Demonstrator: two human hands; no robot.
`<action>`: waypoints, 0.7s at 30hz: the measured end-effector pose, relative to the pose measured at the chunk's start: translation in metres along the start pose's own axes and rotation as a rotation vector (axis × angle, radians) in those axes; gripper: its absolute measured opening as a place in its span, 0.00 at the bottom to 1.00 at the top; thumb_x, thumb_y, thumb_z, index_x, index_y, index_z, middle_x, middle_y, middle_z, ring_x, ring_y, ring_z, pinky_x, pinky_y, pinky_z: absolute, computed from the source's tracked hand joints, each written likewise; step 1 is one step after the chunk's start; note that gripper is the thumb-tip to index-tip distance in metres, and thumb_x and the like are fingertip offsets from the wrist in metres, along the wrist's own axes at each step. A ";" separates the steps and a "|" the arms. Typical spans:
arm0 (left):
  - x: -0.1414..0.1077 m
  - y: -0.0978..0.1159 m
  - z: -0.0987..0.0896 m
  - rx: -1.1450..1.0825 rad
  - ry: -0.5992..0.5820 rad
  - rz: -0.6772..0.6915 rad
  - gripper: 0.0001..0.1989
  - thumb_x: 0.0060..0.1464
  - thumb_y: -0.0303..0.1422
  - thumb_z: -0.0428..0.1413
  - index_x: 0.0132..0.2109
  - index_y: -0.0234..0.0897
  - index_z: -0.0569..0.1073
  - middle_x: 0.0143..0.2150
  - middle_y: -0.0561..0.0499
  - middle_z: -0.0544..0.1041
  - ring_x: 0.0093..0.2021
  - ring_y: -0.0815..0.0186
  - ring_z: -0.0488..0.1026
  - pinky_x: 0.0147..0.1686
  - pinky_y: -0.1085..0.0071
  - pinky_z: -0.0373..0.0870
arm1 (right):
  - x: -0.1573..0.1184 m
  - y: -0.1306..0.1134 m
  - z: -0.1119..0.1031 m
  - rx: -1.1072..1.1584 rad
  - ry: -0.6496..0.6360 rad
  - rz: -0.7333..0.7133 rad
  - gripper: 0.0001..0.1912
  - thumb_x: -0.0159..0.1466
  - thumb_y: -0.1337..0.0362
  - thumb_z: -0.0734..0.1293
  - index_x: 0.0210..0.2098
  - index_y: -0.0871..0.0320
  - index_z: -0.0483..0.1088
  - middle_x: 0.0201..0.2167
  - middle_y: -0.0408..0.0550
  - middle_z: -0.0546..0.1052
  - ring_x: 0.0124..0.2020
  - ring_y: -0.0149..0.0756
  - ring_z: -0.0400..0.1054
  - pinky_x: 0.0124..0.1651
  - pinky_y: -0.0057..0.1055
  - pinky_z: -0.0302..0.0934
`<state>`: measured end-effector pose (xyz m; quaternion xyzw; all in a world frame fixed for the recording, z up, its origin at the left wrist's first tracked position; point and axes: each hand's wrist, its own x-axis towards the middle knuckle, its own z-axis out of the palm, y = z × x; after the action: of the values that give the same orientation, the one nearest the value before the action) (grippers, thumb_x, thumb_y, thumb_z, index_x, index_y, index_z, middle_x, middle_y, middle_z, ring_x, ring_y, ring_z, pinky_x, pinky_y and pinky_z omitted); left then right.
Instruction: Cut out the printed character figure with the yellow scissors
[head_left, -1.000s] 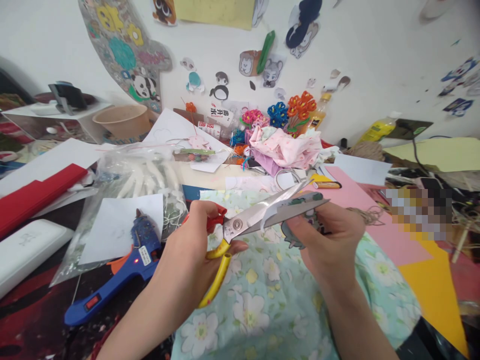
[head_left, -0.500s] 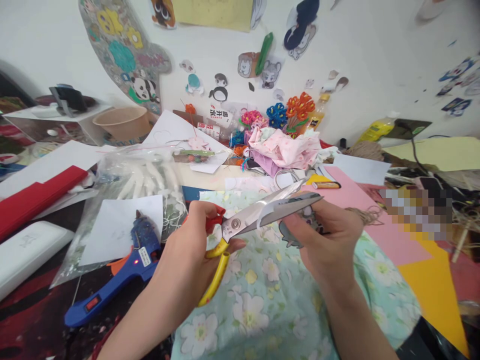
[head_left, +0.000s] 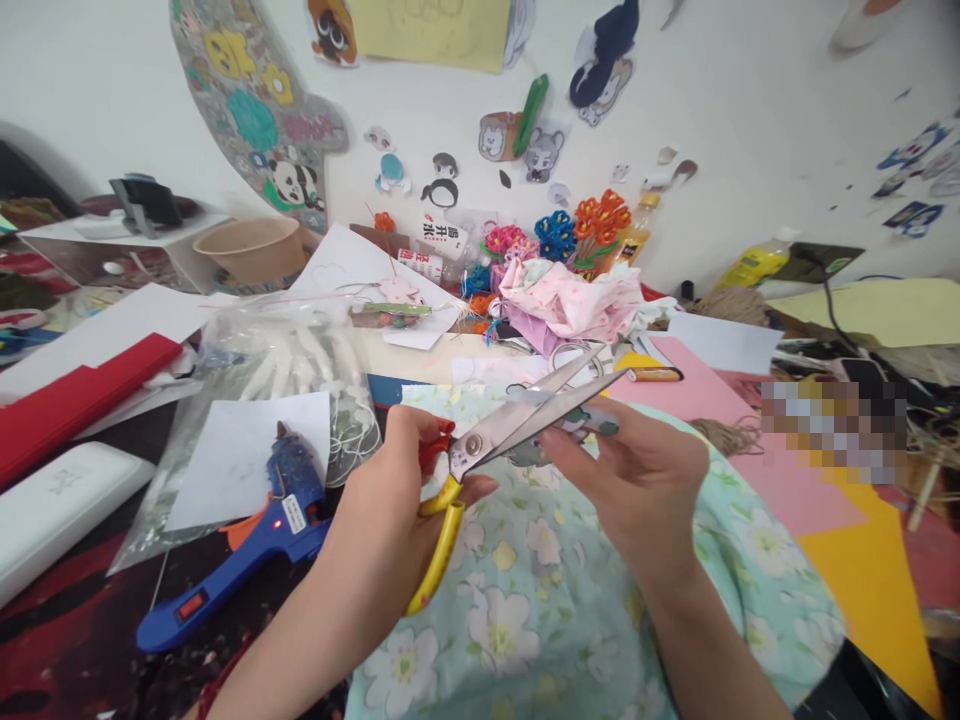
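My left hand (head_left: 401, 485) is wrapped round the handles of a pair of scissors (head_left: 474, 445), one handle red and the other yellow. The blades point up to the right and stand slightly apart. Between my right hand's (head_left: 637, 455) thumb and fingers is a small grey paper cutout (head_left: 529, 453), pinched close under the blades. Part of it lies behind the blades and fingers, so its full shape is hidden. Both hands are above a pale green floral cloth (head_left: 502, 630).
A blue glue gun (head_left: 289, 520) with a lit red light lies at left, beside a plastic bag (head_left: 277, 340) of white pieces. Pink paper (head_left: 795, 485) and orange paper (head_left: 877, 570) lie at right. Pink cloth (head_left: 570, 300) and yarn flowers (head_left: 600, 220) stand at the back.
My right hand has moved left with the paper cutout, closer to the scissors' pivot, and the cutout has turned. The blades have drawn somewhat closer together. A curled white strip no longer shows at the blades.
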<state>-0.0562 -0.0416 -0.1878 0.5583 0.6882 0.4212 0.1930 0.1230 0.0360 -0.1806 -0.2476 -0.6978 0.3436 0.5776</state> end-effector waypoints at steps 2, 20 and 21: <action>0.000 -0.002 0.002 -0.012 0.003 -0.006 0.20 0.54 0.48 0.59 0.43 0.45 0.58 0.37 0.49 0.79 0.37 0.55 0.80 0.35 0.61 0.73 | 0.000 0.001 0.000 -0.029 0.004 0.005 0.12 0.61 0.74 0.73 0.36 0.50 0.81 0.30 0.38 0.80 0.30 0.31 0.70 0.37 0.30 0.65; 0.011 0.013 -0.003 0.051 -0.133 -0.140 0.22 0.53 0.52 0.56 0.37 0.45 0.53 0.24 0.58 0.71 0.25 0.60 0.73 0.30 0.67 0.64 | 0.004 0.012 0.002 -0.034 0.034 0.222 0.08 0.61 0.62 0.74 0.25 0.56 0.78 0.21 0.41 0.73 0.26 0.31 0.64 0.31 0.29 0.61; 0.012 0.012 -0.004 0.019 -0.152 -0.141 0.22 0.54 0.52 0.56 0.37 0.45 0.53 0.24 0.58 0.72 0.25 0.60 0.74 0.29 0.67 0.64 | 0.005 0.013 0.002 -0.021 0.038 0.243 0.08 0.60 0.62 0.75 0.25 0.56 0.78 0.22 0.41 0.73 0.27 0.31 0.65 0.31 0.29 0.62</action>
<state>-0.0549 -0.0316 -0.1736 0.5408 0.7131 0.3564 0.2685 0.1193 0.0471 -0.1876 -0.3428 -0.6552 0.3990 0.5423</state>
